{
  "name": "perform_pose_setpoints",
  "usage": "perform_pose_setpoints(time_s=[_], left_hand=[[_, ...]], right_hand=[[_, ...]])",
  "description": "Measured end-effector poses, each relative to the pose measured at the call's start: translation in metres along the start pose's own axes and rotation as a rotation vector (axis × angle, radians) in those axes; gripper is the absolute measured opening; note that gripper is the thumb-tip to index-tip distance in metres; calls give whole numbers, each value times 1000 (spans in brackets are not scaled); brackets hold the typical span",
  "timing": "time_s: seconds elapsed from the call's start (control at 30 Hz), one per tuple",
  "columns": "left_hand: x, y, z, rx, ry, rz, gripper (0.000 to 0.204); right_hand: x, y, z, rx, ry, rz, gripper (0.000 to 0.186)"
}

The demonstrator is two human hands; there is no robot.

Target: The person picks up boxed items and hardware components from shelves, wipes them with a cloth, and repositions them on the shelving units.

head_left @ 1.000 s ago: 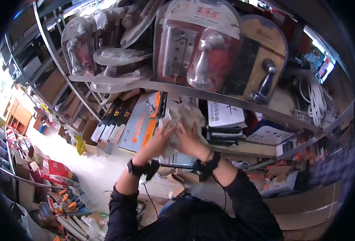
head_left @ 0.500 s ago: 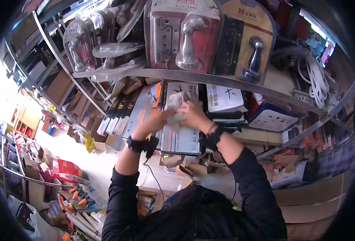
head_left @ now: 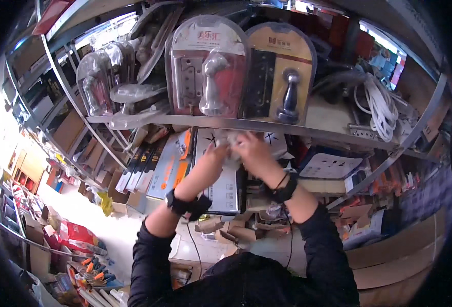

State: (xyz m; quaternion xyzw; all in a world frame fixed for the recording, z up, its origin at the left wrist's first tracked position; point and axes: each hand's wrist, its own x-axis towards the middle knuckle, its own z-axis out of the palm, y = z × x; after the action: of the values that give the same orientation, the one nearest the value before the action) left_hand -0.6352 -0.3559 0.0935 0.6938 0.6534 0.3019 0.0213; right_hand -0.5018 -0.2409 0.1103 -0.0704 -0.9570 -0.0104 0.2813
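Note:
My left hand [head_left: 214, 159] and my right hand [head_left: 255, 154] meet just under the front edge of the metal shelf [head_left: 205, 121]. Between them is a crumpled greyish-white cloth [head_left: 231, 137], mostly covered by the closed, slightly blurred fingers. Below the hands lies a long white box [head_left: 223, 192] with dark sides. Left of it stand an orange, grey and white box [head_left: 169, 166] and several dark-and-white slim boxes [head_left: 140, 166]. Each wrist wears a black band with a small device.
On the shelf above stand a red-backed blister pack [head_left: 208, 71] and a yellow-backed one [head_left: 287, 77], with a coil of white cable [head_left: 379, 107] to the right. A blue-edged white box [head_left: 331, 165] lies at right. Opened cartons [head_left: 244, 231] are below; a red bag [head_left: 80, 238] sits lower left.
The view has shifted, so the shelf sits lower and farther left. Both hands stay together at the cloth, now nearer the shelf's edge, and less of the cloth shows.

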Motion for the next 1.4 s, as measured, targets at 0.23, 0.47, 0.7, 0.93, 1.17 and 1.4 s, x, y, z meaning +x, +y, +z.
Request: perform_pose_setpoints(time_s=[0.23, 0.47, 0.7, 0.93, 1.17, 1.4], left_hand=[[82, -26, 73, -55, -290, 68, 50], [42, 11, 44, -254, -181, 81, 50], [-22, 39, 97, 98, -57, 101, 45], [-26, 59, 150, 294, -211, -154, 29], [-78, 86, 110, -336, 90, -154, 35], [-138, 87, 29, -710, 372, -349, 23]], right_hand=[[-23, 91, 18, 102, 46, 299, 42], [-50, 52, -6, 221, -54, 235, 29], [-142, 33, 59, -60, 143, 235, 42], [-168, 43, 104, -13, 382, 139, 26], [-186, 13, 74, 474, 289, 363, 29], [-108, -45, 10, 708, 201, 79, 37]])
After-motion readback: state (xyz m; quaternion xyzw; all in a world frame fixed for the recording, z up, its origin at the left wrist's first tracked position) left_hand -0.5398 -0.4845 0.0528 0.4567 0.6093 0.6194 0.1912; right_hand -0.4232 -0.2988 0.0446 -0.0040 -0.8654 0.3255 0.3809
